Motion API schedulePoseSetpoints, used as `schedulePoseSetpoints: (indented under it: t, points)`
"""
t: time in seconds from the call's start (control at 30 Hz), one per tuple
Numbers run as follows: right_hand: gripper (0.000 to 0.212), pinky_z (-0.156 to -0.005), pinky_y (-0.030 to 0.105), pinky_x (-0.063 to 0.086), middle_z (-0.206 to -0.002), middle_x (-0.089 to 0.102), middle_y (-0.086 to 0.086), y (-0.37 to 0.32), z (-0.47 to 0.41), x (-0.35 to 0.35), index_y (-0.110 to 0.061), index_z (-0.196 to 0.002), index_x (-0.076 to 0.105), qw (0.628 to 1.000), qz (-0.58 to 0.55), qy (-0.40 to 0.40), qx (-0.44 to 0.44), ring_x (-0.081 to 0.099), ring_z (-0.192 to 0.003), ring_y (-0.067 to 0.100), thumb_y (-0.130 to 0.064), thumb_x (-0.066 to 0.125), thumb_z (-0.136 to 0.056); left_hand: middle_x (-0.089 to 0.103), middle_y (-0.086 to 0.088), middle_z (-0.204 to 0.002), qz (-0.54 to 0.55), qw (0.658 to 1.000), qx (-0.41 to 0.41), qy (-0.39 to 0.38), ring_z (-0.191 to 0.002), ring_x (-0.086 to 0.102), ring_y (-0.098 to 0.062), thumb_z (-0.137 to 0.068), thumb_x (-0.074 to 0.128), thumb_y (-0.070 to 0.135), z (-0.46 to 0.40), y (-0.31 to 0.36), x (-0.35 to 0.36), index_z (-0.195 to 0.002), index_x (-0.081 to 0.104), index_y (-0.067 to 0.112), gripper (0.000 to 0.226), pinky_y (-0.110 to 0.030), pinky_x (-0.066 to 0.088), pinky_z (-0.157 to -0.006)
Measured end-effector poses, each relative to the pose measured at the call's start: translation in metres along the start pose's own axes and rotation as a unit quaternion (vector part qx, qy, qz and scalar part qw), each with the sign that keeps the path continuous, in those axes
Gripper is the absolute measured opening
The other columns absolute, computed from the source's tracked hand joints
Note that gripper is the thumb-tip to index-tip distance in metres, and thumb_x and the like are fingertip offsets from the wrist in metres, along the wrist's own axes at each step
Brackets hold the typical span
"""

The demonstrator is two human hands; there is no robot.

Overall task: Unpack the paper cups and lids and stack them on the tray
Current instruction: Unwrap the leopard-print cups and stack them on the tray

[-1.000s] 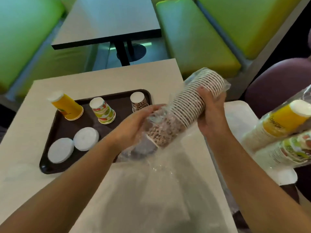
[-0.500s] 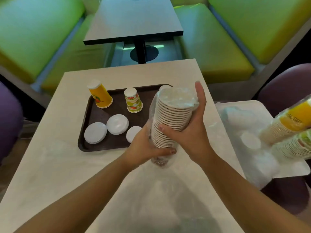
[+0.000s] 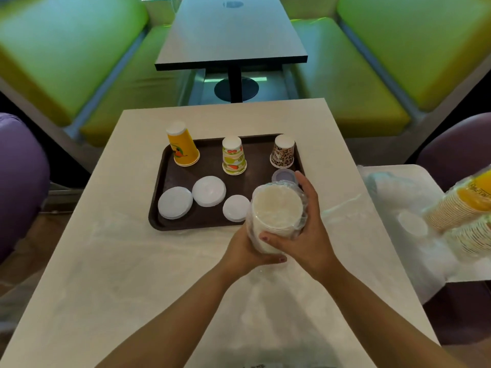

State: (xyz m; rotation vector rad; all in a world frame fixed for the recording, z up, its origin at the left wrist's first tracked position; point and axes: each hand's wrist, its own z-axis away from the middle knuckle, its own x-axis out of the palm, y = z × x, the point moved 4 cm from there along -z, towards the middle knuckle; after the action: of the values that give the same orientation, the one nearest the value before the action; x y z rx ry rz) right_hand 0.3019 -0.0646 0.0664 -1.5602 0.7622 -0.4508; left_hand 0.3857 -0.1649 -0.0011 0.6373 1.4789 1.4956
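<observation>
A plastic-wrapped sleeve of paper cups (image 3: 276, 213) stands upright at the tray's near right corner, seen end-on. My left hand (image 3: 244, 251) grips its lower part from the left, and my right hand (image 3: 305, 232) wraps around its right side. On the dark brown tray (image 3: 159, 181) three upturned cups stand in a row: a yellow cup (image 3: 183, 147), a fruit-print cup (image 3: 233, 155) and a leopard-print cup (image 3: 283, 151). Three white lids (image 3: 175, 203) (image 3: 209, 191) (image 3: 235, 208) lie in front of them. A clear lid (image 3: 283, 176) sits by my right fingertips.
A clear plastic bag (image 3: 265, 328) lies on the beige table (image 3: 106, 261) near me. At the right, a white side table (image 3: 398, 181) holds crumpled plastic (image 3: 385, 192) and more wrapped cup sleeves (image 3: 462, 208). Purple chairs flank the table; green benches and a dark table stand beyond.
The cup sleeve went from tilted sideways to upright, end towards me. Both hands shifted down around it. The view moved, bringing the whole tray and leopard cup into sight.
</observation>
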Motion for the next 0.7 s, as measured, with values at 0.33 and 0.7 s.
schedulePoseSetpoints:
  t: [0.33, 0.7]
  points:
    - [0.102, -0.091, 0.011, 0.046, -0.119, 0.06, -0.002, 0.071, 0.016, 0.001, -0.01, -0.134, 0.043, 0.992, 0.07, -0.001, 0.108, 0.057, -0.112, 0.009, -0.025, 0.094, -0.047, 0.051, 0.03, -0.089, -0.067, 0.996, -0.053, -0.012, -0.081, 0.051, 0.017, -0.056, 0.091, 0.03, -0.007, -0.03, 0.015, -0.111, 0.055, 0.028, 0.065, 0.002, 0.039, -0.066]
    - [0.066, -0.069, 0.01, 0.05, -0.091, 0.066, -0.014, 0.111, 0.023, 0.005, -0.013, -0.106, 0.062, 0.97, 0.13, -0.002, 0.207, 0.061, -0.085, -0.01, -0.017, 0.094, -0.049, 0.063, 0.012, -0.073, 0.025, 0.996, -0.087, 0.007, -0.071, 0.058, 0.001, -0.057, 0.069, 0.021, -0.008, -0.056, 0.021, -0.077, 0.062, 0.027, 0.022, -0.014, 0.048, -0.064]
